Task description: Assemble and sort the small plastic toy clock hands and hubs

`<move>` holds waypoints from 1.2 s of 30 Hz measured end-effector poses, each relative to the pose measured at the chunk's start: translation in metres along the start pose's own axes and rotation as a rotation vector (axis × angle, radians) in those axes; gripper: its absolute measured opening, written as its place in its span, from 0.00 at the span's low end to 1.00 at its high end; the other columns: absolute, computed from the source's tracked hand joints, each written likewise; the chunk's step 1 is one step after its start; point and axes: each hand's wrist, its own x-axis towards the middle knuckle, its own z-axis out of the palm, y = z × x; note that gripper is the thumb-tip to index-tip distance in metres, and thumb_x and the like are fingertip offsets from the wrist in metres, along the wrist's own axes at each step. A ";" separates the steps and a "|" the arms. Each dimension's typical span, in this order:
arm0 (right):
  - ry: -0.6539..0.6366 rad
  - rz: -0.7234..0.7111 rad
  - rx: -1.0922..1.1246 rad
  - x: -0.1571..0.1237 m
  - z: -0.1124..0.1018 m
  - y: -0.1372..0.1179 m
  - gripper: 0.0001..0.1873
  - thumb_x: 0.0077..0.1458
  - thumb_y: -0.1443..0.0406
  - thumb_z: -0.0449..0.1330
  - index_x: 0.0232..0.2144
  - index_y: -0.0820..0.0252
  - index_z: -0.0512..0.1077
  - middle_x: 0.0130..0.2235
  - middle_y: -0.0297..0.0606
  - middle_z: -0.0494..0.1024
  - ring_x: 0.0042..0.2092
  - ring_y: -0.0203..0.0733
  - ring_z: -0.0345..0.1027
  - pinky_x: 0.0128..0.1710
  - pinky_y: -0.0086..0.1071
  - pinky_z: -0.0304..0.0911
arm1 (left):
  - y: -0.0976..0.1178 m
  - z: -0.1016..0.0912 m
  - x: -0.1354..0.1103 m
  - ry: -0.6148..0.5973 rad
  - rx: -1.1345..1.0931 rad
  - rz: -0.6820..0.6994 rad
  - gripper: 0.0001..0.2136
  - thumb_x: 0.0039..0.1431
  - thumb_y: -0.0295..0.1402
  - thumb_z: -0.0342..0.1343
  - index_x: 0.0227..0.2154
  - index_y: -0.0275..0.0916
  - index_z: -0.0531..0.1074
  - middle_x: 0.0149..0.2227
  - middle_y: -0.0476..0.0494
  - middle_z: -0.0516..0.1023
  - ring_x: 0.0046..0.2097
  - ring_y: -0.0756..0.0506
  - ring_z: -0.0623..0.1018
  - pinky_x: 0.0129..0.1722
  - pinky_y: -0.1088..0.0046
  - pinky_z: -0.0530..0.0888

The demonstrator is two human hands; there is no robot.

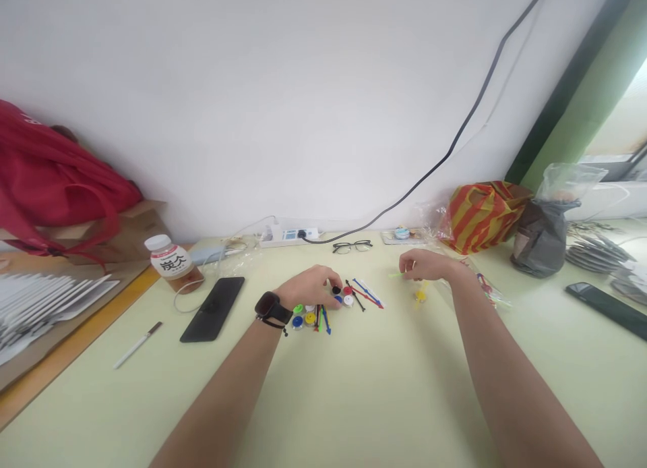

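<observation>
My left hand (316,287), with a dark watch on the wrist, is curved low over a cluster of small round discs. Its thumb and fingers are apart, around a black disc (336,290) and a blue disc. Red (348,290) and white (348,301) discs lie just right of it. Below the palm are a yellow disc (310,317), another blue disc (298,322) and several coloured plastic arrows (323,319). More arrows (368,293) lie to the right. My right hand (417,264) pinches a thin light green plastic arrow (395,275), mostly hidden by the fingers. A yellow piece (420,296) lies below it.
Eyeglasses (352,246) and a power strip (288,236) lie along the wall. At left are a phone (213,309), a pen (138,345) and a bottle (173,264). A clear bag of parts (488,289), a striped bag (482,215) and another phone (609,311) are at right.
</observation>
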 end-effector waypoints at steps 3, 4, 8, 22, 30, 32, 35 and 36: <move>0.056 -0.067 0.067 -0.003 -0.002 -0.010 0.10 0.53 0.59 0.65 0.34 0.57 0.72 0.36 0.37 0.79 0.33 0.39 0.74 0.30 0.29 0.62 | 0.002 -0.004 -0.001 0.032 -0.016 0.027 0.21 0.47 0.47 0.70 0.42 0.42 0.82 0.44 0.42 0.82 0.45 0.40 0.80 0.40 0.70 0.74; 0.083 -0.114 0.111 -0.004 -0.001 -0.016 0.11 0.54 0.57 0.65 0.34 0.58 0.72 0.35 0.37 0.78 0.32 0.39 0.73 0.29 0.29 0.62 | 0.005 -0.005 -0.001 0.068 -0.041 0.050 0.20 0.49 0.47 0.69 0.43 0.42 0.81 0.44 0.42 0.82 0.45 0.40 0.80 0.40 0.70 0.75; 0.111 -0.365 0.420 -0.006 0.006 -0.053 0.14 0.56 0.54 0.65 0.34 0.58 0.72 0.31 0.35 0.76 0.29 0.36 0.68 0.28 0.29 0.61 | 0.024 -0.012 -0.001 0.279 -0.224 0.182 0.19 0.60 0.46 0.63 0.49 0.41 0.78 0.47 0.41 0.82 0.45 0.43 0.81 0.45 0.68 0.77; 0.097 -0.489 0.617 0.001 0.039 -0.114 0.01 0.55 0.66 0.55 0.32 0.57 0.67 0.31 0.32 0.74 0.31 0.35 0.67 0.32 0.29 0.60 | 0.052 -0.022 -0.010 0.365 -0.384 0.334 0.06 0.59 0.34 0.64 0.35 0.37 0.78 0.36 0.44 0.83 0.37 0.47 0.82 0.42 0.72 0.79; 0.051 -0.221 0.108 0.017 0.050 -0.094 0.11 0.52 0.68 0.60 0.40 0.60 0.75 0.40 0.42 0.79 0.40 0.45 0.71 0.34 0.31 0.60 | 0.050 -0.007 -0.008 0.015 -0.259 0.185 0.12 0.57 0.37 0.63 0.40 0.38 0.83 0.32 0.43 0.84 0.33 0.45 0.82 0.32 0.75 0.76; -0.008 -0.188 0.070 0.020 0.053 -0.089 0.13 0.49 0.66 0.64 0.40 0.59 0.76 0.38 0.41 0.80 0.39 0.46 0.72 0.32 0.31 0.61 | 0.053 -0.002 -0.007 -0.045 -0.202 0.183 0.11 0.56 0.37 0.63 0.40 0.39 0.84 0.32 0.44 0.84 0.32 0.46 0.81 0.32 0.75 0.75; -0.050 -0.161 0.041 0.020 0.049 -0.082 0.16 0.52 0.61 0.65 0.44 0.55 0.76 0.41 0.40 0.81 0.40 0.45 0.74 0.32 0.30 0.62 | 0.056 0.004 -0.005 -0.091 -0.134 0.197 0.08 0.53 0.36 0.65 0.34 0.39 0.84 0.31 0.46 0.83 0.32 0.46 0.80 0.31 0.74 0.73; -0.049 -0.149 0.034 0.019 0.045 -0.079 0.15 0.54 0.60 0.64 0.45 0.55 0.76 0.42 0.40 0.81 0.40 0.44 0.74 0.33 0.30 0.63 | 0.056 0.006 -0.004 -0.104 -0.123 0.199 0.07 0.51 0.35 0.66 0.33 0.39 0.84 0.30 0.46 0.83 0.32 0.46 0.80 0.31 0.74 0.73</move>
